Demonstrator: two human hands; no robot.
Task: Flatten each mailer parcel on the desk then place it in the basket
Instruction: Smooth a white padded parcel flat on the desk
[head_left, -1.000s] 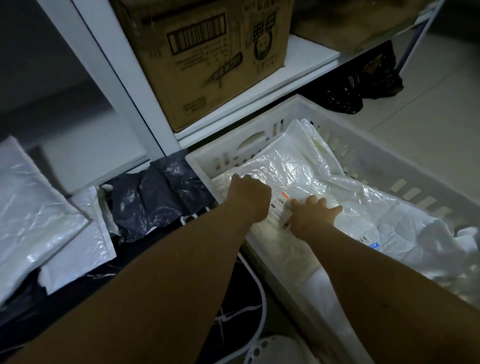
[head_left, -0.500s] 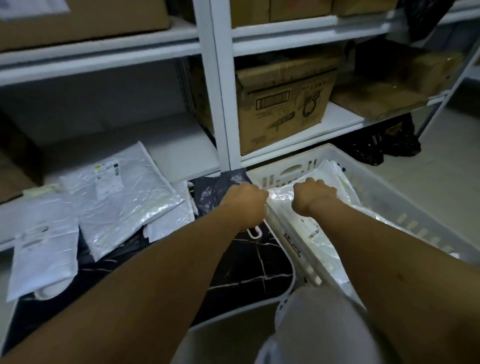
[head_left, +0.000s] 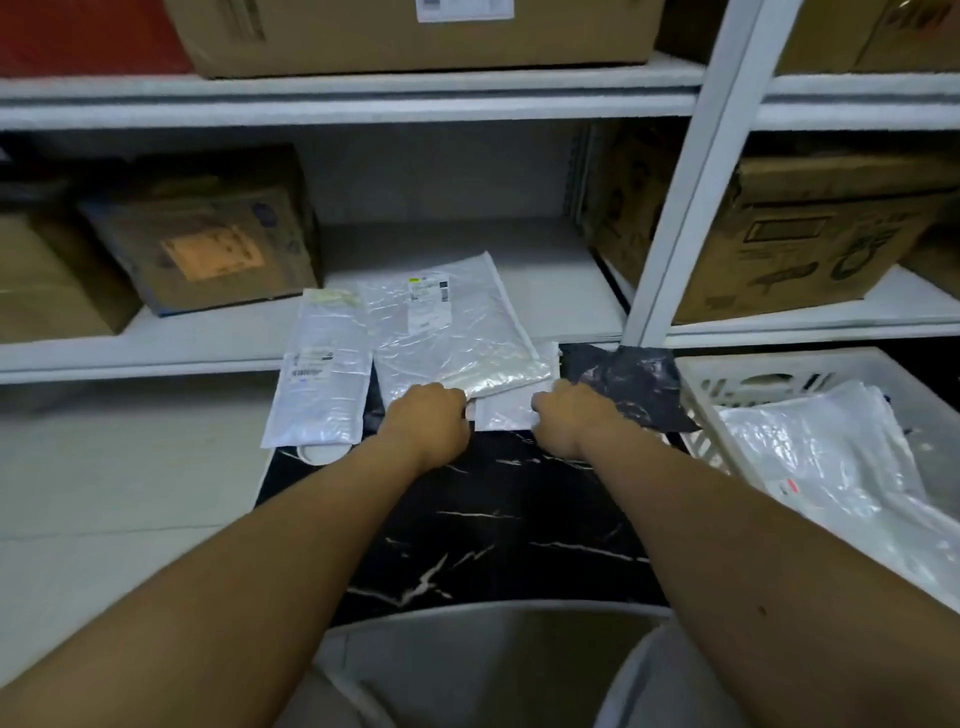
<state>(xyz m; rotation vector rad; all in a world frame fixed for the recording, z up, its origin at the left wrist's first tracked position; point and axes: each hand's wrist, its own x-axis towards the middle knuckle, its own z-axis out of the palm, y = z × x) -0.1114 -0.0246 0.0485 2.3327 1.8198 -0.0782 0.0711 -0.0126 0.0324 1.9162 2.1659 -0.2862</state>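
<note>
Both hands have left the white basket (head_left: 691, 384) and come back over the black marbled tabletop (head_left: 483, 519). Left hand (head_left: 426, 421) and right hand (head_left: 563, 418) curl onto the near edge of a small white mailer (head_left: 506, 410), which is tucked under the shiny silver mailer (head_left: 452, 332); an actual pinch cannot be confirmed. It looks light, soft and slick, so gripping both near corners should draw it free.
</note>
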